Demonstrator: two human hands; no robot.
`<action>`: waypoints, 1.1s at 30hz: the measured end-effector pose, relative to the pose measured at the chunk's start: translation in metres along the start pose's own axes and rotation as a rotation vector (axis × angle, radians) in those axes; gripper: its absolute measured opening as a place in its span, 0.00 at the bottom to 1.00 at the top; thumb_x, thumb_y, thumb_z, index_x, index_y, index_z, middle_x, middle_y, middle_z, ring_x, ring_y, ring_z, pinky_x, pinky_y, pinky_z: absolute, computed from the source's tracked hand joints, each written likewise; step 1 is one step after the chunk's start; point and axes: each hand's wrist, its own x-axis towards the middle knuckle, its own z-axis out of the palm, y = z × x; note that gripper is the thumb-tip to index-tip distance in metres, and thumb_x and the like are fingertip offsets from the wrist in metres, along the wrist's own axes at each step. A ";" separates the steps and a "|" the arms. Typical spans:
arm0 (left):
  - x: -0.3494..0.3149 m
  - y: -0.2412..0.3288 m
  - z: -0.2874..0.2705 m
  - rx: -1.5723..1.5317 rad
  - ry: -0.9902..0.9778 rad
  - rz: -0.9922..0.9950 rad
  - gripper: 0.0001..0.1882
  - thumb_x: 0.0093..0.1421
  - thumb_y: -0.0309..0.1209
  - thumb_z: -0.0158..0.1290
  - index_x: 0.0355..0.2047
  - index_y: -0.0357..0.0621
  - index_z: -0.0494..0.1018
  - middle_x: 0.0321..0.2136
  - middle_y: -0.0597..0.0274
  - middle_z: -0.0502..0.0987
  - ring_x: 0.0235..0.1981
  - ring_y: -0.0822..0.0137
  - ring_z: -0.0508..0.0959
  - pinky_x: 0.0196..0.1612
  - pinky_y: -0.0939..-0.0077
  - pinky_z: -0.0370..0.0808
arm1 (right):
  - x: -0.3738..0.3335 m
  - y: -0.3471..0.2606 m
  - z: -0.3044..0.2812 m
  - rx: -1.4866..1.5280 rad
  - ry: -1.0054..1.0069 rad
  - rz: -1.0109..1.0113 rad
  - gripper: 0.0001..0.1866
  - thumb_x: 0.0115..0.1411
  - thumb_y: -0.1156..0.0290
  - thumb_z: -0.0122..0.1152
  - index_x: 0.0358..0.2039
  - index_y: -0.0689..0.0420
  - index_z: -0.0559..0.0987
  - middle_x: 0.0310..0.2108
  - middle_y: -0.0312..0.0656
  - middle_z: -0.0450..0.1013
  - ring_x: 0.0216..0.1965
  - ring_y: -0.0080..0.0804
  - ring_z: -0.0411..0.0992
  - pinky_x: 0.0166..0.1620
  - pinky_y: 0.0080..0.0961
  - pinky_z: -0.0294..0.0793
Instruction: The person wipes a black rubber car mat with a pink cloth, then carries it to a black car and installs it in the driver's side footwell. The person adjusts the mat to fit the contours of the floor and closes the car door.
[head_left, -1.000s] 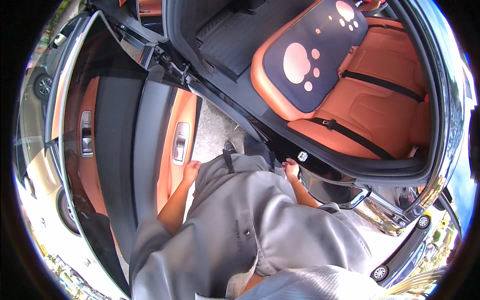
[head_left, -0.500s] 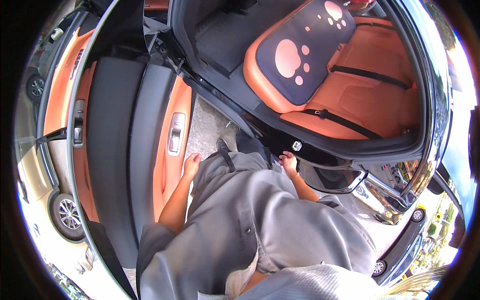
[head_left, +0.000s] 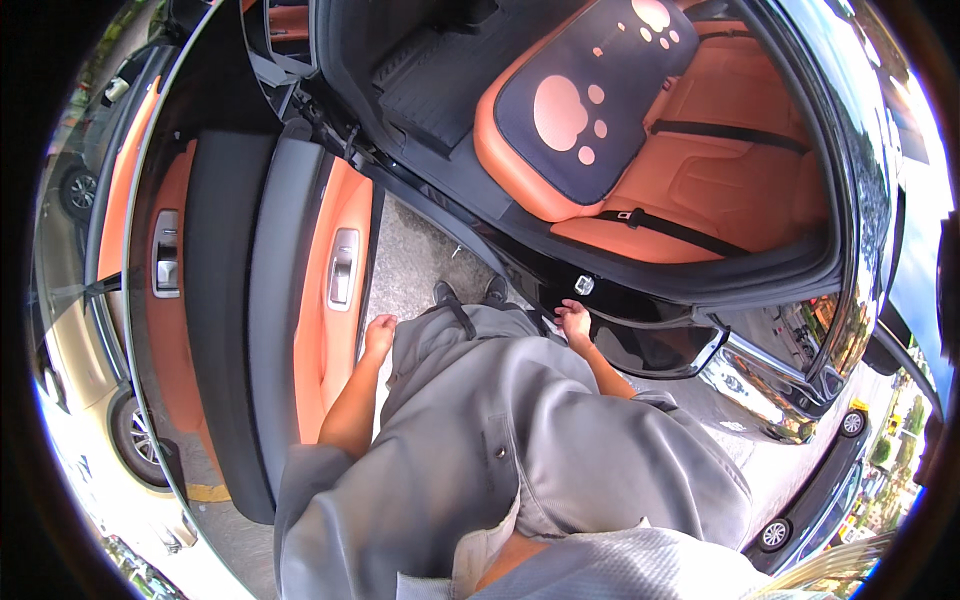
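Observation:
My left hand (head_left: 379, 336) hangs beside the opened car door (head_left: 330, 345), close to the orange inner panel and its silver pull handle (head_left: 343, 268). Its fingers are loosely bent and apart, and I see nothing in them. On the other side of my body, my right hand (head_left: 573, 322) is held with fingers spread, empty. It is nearest to the metal door striker (head_left: 584, 285) on the black car body; whether it touches the body I cannot tell. Beyond lies the orange rear seat (head_left: 700, 190), partly covered by a dark pad (head_left: 610, 105) with pink paw prints.
Black seat belts (head_left: 690, 232) lie across the seat. A dark floor mat (head_left: 430, 85) covers the footwell. The door stands wide at my left, with a light-coloured car (head_left: 85, 370) beyond it. My shoes (head_left: 497, 290) are on grey pavement (head_left: 410, 250).
The view has shifted slightly, so the seat and door opening sit higher and further left. Both my shoes now show. My hands have stayed nearly in place, empty.

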 end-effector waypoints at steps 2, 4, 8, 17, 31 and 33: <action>-0.001 0.000 0.006 -0.061 0.016 0.008 0.15 0.63 0.36 0.53 0.43 0.36 0.77 0.31 0.62 0.78 0.31 0.70 0.75 0.37 0.74 0.71 | 0.005 -0.013 0.003 -0.034 -0.009 0.010 0.18 0.59 0.75 0.49 0.51 0.57 0.75 0.35 0.41 0.79 0.24 0.25 0.75 0.23 0.24 0.74; 0.000 0.001 0.011 -0.066 0.032 -0.021 0.15 0.62 0.36 0.54 0.42 0.36 0.77 0.31 0.61 0.79 0.32 0.70 0.75 0.38 0.74 0.72 | 0.008 -0.022 0.006 0.021 -0.062 -0.052 0.18 0.60 0.75 0.48 0.51 0.57 0.74 0.36 0.41 0.79 0.25 0.24 0.75 0.23 0.22 0.74; 0.010 0.010 0.019 -0.040 0.035 -0.003 0.15 0.62 0.36 0.54 0.41 0.37 0.77 0.30 0.62 0.79 0.31 0.71 0.75 0.37 0.74 0.71 | 0.009 -0.027 0.007 0.005 -0.104 -0.046 0.19 0.61 0.77 0.46 0.52 0.59 0.72 0.38 0.42 0.78 0.26 0.26 0.75 0.25 0.24 0.74; 0.043 0.045 0.029 -0.079 -0.030 -0.120 0.16 0.61 0.38 0.55 0.40 0.37 0.78 0.33 0.57 0.81 0.36 0.67 0.78 0.42 0.72 0.72 | 0.000 -0.013 -0.026 0.003 0.009 0.058 0.21 0.57 0.79 0.44 0.52 0.59 0.73 0.36 0.42 0.79 0.22 0.26 0.73 0.24 0.24 0.72; 0.075 0.053 0.032 -0.034 -0.066 0.014 0.16 0.61 0.38 0.55 0.40 0.36 0.78 0.30 0.59 0.79 0.32 0.69 0.76 0.39 0.73 0.72 | 0.008 0.018 -0.041 -0.098 0.080 0.102 0.18 0.57 0.76 0.51 0.49 0.59 0.76 0.33 0.41 0.79 0.21 0.23 0.73 0.20 0.23 0.71; 0.074 0.048 0.028 -0.100 -0.064 -0.036 0.15 0.61 0.37 0.55 0.39 0.36 0.78 0.28 0.61 0.78 0.29 0.71 0.75 0.37 0.74 0.72 | 0.007 0.023 -0.041 -0.102 0.040 0.082 0.18 0.56 0.76 0.51 0.48 0.59 0.77 0.32 0.40 0.80 0.22 0.22 0.73 0.22 0.23 0.72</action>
